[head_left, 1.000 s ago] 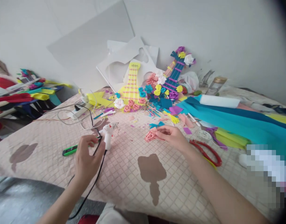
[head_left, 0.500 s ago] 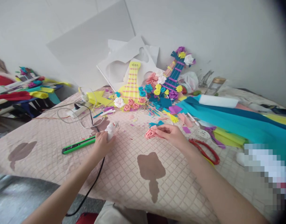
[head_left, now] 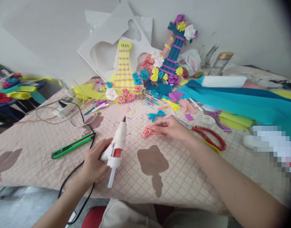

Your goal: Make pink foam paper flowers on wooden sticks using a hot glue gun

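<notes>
My left hand (head_left: 95, 161) is wrapped round the grip of a white glue gun (head_left: 117, 144), lifted off the quilt with its nozzle pointing away from me and a glue stick poking out at the back. Its black cord (head_left: 75, 171) trails off the near edge. My right hand (head_left: 170, 128) pinches a pink paper rose (head_left: 147, 132) that rests on the quilted cover (head_left: 183, 180).
A green utility knife (head_left: 71, 146) lies left of the gun. Red-handled scissors (head_left: 207, 136) lie right of my right hand. At the back stand a yellow paper guitar (head_left: 123, 71), a teal one with flowers (head_left: 170, 58), teal paper sheets (head_left: 242, 101) and a power strip (head_left: 64, 109).
My left hand reached the glue gun, gripped it and lifted it toward me, nozzle forward. The right hand stayed on the pink rose. The view tilted down.
</notes>
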Tool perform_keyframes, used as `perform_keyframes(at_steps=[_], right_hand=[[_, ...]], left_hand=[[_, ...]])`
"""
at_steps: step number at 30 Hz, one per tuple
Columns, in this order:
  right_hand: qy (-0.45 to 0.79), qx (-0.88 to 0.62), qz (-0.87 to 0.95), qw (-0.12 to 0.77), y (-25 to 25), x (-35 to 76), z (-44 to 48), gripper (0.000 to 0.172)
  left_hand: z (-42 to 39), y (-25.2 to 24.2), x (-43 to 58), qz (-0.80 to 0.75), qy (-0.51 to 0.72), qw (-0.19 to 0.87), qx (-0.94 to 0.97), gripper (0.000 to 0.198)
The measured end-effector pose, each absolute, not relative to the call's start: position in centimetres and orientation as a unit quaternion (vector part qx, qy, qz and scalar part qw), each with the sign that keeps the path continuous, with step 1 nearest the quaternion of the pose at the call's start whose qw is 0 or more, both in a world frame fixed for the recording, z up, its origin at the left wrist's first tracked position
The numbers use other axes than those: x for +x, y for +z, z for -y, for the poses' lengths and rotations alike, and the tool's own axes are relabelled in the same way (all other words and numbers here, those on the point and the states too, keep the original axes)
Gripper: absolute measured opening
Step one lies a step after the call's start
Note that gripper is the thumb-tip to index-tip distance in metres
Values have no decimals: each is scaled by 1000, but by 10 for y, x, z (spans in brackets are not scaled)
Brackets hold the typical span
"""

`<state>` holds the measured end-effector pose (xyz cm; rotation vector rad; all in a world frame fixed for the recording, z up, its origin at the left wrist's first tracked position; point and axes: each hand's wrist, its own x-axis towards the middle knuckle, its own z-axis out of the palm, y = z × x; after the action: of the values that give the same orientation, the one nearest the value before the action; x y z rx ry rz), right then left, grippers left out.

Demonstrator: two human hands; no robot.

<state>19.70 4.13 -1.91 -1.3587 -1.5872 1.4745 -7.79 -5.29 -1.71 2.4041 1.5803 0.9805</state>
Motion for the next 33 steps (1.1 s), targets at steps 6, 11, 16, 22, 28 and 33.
perform_keyframes(at_steps=[6, 11, 16, 22, 28, 33], right_hand=[[596, -507, 568, 255, -19, 191, -38, 12], [626, -469, 561, 271, -32, 191, -42, 13], [663, -432, 538, 290, -39, 191, -42, 16], [676, -422, 530, 288, -36, 191, -42, 20], [672, -448, 509, 296, -29, 189, -38, 4], [667, -440, 523, 297, -31, 189, -37, 6]], left_hand=[[50, -13, -75, -381, 217, 44, 898, 21], [47, -19, -72, -357, 171, 9, 918, 28], [41, -23, -67, -353, 162, 1, 921, 29], [35, -26, -64, -354, 137, -25, 925, 29], [34, -28, -65, -365, 109, -23, 924, 27], [35, -27, -65, -365, 103, -30, 925, 26]])
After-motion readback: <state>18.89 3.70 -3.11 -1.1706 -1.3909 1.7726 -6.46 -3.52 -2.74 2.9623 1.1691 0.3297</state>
